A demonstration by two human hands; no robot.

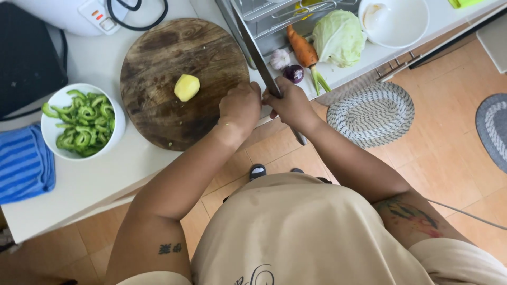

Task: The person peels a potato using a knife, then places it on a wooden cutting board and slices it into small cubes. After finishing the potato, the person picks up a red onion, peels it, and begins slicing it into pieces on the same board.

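A peeled yellow potato point(186, 87) lies on a round dark wooden cutting board point(158, 58) on the white counter. My right hand point(289, 104) grips the handle of a long knife point(257, 53), whose blade points away from me along the board's right edge. My left hand point(240, 105) is closed beside it at the board's near right rim, touching the knife near the handle. Both hands are a short way right of the potato.
A white bowl point(53, 103) of sliced green vegetable sits left of the board, a blue striped cloth point(24, 163) beside it. Right of the board lie garlic point(280, 58), a red onion point(293, 74), a carrot point(302, 50), a cabbage point(338, 37) and a white bowl point(406, 24). A woven mat point(372, 113) lies on the floor.
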